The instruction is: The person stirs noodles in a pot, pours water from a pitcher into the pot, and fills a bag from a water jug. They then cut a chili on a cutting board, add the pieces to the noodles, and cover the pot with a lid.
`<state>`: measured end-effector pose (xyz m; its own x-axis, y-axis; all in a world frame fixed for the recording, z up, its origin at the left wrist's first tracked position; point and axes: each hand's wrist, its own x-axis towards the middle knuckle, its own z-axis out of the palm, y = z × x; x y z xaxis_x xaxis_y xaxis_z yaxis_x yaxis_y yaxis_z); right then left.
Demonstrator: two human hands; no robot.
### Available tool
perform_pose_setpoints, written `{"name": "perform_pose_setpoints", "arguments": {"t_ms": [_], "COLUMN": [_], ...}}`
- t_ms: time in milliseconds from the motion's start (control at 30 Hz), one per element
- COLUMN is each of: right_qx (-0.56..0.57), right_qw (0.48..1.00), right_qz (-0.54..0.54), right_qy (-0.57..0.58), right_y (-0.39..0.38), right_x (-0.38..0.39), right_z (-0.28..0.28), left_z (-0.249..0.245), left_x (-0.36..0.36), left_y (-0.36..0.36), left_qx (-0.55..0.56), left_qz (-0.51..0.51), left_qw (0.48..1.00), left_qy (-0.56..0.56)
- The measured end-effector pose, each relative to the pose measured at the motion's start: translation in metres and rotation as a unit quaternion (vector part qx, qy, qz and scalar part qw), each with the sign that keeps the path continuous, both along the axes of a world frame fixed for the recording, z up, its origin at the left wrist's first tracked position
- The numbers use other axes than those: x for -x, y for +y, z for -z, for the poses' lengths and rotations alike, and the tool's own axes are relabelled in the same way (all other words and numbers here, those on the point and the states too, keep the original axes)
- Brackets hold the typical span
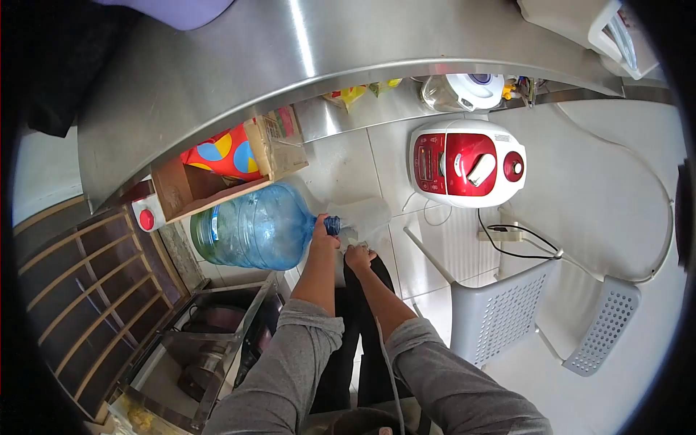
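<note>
A large blue water jug lies with its neck towards the right, beside an open cardboard box. My left hand is closed around the neck, just behind the dark blue mouth of the jug. Right in front of that mouth is a pale, see-through container, which blends with the white tiles. Its near edge is gripped by my right hand, whose fingers are curled; I cannot tell exactly what kind of container it is.
A steel counter curves overhead across the far side. Under it stand the cardboard box and a red-capped carton. To the right are a red-and-white rice cooker, a grey perforated chair and a power strip with a black cord.
</note>
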<state>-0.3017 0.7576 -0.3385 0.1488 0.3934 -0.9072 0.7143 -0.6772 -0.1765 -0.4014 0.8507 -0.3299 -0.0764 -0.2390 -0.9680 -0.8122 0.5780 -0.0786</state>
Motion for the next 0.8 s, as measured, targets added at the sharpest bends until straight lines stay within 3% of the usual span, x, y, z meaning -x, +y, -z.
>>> {"name": "perform_pose_setpoints", "arguments": {"t_ms": [100,167,233,333,400,467,633,733,800], "right_qx": [0.002,-0.01,-0.02,-0.007,-0.006,-0.026,-0.083,-0.074,-0.065], "right_qw": [0.999,1.0,1.0,0.998,0.999,0.999,0.989,0.995,0.997], "right_qz": [0.045,0.017,-0.012,0.039,-0.037,-0.027,0.066,0.049,-0.007], "right_qy": [-0.026,-0.017,-0.006,-0.051,-0.019,-0.029,-0.105,-0.046,-0.05], "right_y": [-0.002,-0.015,-0.013,0.002,0.017,0.002,-0.002,-0.008,-0.012], "right_x": [0.005,0.004,0.006,0.006,0.003,0.007,0.01,0.005,0.008], "right_z": [-0.001,0.019,0.013,-0.014,-0.034,-0.006,-0.019,-0.012,-0.001], "left_z": [-0.006,-0.003,0.004,0.013,0.014,0.018,0.024,0.019,0.014], "left_x": [-0.001,-0.002,-0.001,-0.001,-0.003,-0.001,-0.001,-0.003,-0.002], "left_y": [0.005,0.003,0.001,0.001,0.004,0.002,-0.005,-0.006,-0.009], "left_qx": [0.036,0.025,0.015,0.044,0.034,0.023,0.041,0.063,0.015], "left_qz": [0.001,0.008,0.013,0.014,0.026,0.031,0.044,0.034,0.049], "left_qw": [0.999,0.999,0.999,0.998,0.999,0.999,0.997,0.997,0.998], "left_qy": [-0.012,-0.02,-0.027,-0.033,-0.024,-0.027,-0.042,-0.02,-0.032]}}
